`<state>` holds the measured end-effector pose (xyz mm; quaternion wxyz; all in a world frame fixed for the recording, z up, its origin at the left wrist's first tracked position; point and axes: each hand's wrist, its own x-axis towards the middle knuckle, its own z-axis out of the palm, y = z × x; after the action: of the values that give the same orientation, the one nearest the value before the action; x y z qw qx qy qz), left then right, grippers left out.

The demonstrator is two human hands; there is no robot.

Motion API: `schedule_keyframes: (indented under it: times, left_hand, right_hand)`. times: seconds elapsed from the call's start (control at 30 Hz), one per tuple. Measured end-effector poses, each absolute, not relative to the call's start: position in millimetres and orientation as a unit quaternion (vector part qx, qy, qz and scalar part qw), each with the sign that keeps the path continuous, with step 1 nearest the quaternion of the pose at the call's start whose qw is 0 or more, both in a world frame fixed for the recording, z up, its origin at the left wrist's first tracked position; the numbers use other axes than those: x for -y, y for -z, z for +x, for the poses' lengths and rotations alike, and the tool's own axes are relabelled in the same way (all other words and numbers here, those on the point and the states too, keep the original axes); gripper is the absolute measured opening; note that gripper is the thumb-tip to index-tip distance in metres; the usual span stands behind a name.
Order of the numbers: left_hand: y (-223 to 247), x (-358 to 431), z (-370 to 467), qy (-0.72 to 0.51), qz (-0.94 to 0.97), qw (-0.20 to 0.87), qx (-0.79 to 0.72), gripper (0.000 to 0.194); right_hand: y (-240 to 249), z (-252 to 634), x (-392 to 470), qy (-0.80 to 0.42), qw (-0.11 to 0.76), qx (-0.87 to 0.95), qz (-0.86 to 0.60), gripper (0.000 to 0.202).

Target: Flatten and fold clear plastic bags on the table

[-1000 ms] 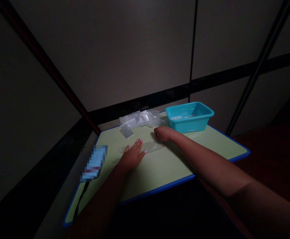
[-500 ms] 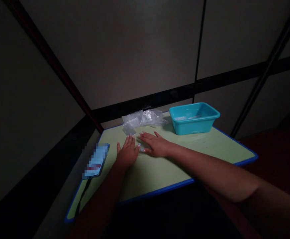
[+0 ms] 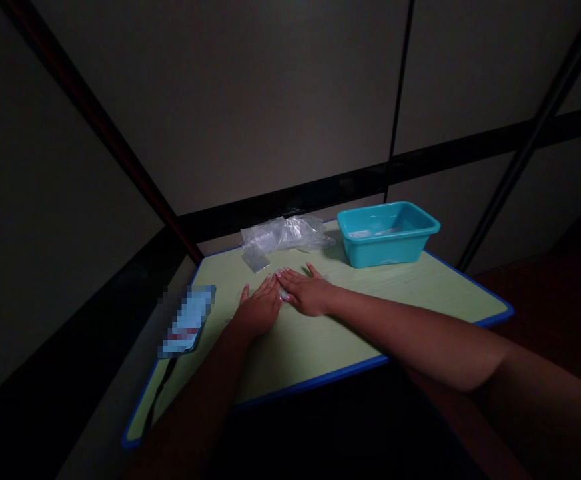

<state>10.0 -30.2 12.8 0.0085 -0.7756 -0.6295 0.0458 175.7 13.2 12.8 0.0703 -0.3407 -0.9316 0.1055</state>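
Observation:
My left hand (image 3: 259, 311) lies flat near the middle of the green table (image 3: 310, 350), its fingers stretched out. Beside it, my right hand (image 3: 306, 291) is spread flat too, and the fingertips of both hands meet. A small clear plastic piece (image 3: 284, 293) shows in the gap between thumbs and fingers; the hands cover most of it, and its full shape is hidden. Just beyond the fingers rests a pile of clear plastic bags (image 3: 290, 233), with one flat bag (image 3: 256, 259) at its near left corner.
A turquoise plastic basin (image 3: 388, 250) with some clear plastic inside stands at the back right of the table. At the left edge lies a phone (image 3: 188, 323), its screen blurred, with a black strap (image 3: 159, 393). Behind the table rises a panelled wall (image 3: 280, 113).
My left hand has slid to the right until its fingertips meet those of my right hand. The right hand has stayed nearly in place, and the plastic between them is more covered.

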Motion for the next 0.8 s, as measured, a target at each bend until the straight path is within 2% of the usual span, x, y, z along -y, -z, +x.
schedule_keyframes:
  times: [0.27, 0.57, 0.63, 0.8]
  left_hand:
    - [-10.8, 29.3, 10.3, -0.050, -0.763, -0.016, 0.644, 0.055]
    - [-11.3, 29.0, 9.7, -0.055, -0.754, -0.033, 0.654, 0.057]
    - [-11.4, 29.5, 10.2, -0.053, -0.753, -0.033, 0.655, 0.057]
    - [-10.6, 33.1, 14.4, -0.051, -0.747, -0.019, 0.662, 0.056]
  right_hand:
    - [-20.0, 180.5, -19.4, -0.149, -0.020, 0.923, -0.354, 0.063]
    - [-39.1, 203.2, -35.4, -0.169, -0.079, 0.924, -0.334, 0.084]
    - [-39.8, 202.5, -32.0, -0.157, -0.057, 0.922, -0.349, 0.082]
    - [-24.9, 185.3, -14.3, -0.126, 0.060, 0.932, -0.335, 0.069]
